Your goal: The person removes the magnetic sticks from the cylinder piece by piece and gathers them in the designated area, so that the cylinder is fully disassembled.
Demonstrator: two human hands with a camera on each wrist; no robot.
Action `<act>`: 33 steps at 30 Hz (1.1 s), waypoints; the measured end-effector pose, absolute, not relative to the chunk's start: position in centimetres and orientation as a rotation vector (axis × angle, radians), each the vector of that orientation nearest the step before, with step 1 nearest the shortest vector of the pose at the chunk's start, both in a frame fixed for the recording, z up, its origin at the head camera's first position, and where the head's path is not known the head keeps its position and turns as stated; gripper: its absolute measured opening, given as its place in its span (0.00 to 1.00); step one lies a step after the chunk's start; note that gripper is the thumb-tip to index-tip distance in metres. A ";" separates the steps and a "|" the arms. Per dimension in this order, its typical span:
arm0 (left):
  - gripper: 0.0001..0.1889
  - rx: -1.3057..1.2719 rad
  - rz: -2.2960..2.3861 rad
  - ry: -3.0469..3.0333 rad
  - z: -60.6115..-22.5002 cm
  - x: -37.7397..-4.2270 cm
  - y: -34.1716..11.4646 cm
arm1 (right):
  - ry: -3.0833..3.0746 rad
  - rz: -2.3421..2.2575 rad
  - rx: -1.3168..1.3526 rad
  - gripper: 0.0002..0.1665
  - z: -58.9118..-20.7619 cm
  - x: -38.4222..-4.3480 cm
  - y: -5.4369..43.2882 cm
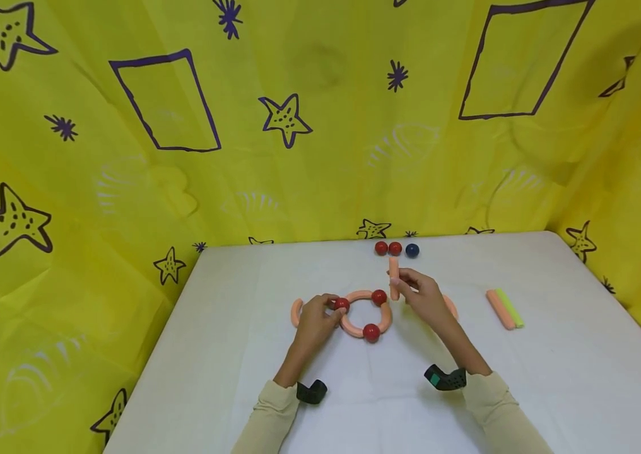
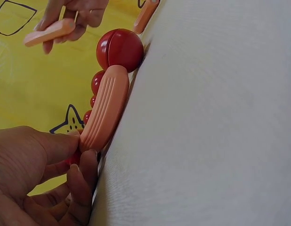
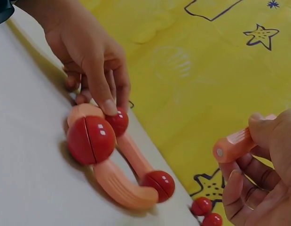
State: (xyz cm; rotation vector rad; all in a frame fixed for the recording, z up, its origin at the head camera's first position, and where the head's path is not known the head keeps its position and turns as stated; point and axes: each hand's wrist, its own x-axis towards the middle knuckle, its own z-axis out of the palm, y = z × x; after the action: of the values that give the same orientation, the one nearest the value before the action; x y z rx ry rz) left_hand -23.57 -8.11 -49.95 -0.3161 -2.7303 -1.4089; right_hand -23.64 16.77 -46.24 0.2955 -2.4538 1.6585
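Observation:
A ring of curved orange pieces joined by three red balls lies on the white table. At the ring's left side, my left hand pinches one red ball between thumb and fingers. The other two balls, at the upper right and the bottom, are untouched. Just right of the ring, my right hand holds an orange stick upright between thumb and fingers, raised off the table. In the right wrist view, the end of this orange stick shows a small silvery disc.
Two red balls and a dark blue ball sit at the table's back edge. One curved orange piece lies beyond my left hand; another is partly behind my right forearm. Orange and green sticks lie right.

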 end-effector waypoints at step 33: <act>0.17 -0.303 -1.440 -2.728 -50.4 -23.6 -8.0 | -2.705 1.213 -0.688 0.35 -46.9 -19.0 35.4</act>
State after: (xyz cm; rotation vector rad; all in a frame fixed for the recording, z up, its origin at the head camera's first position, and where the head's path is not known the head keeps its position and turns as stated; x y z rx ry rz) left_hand -23.63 -8.02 -50.35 -0.3033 -2.7278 -1.4405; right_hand -19.03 35.35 -46.91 -0.6879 -2.7051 1.2132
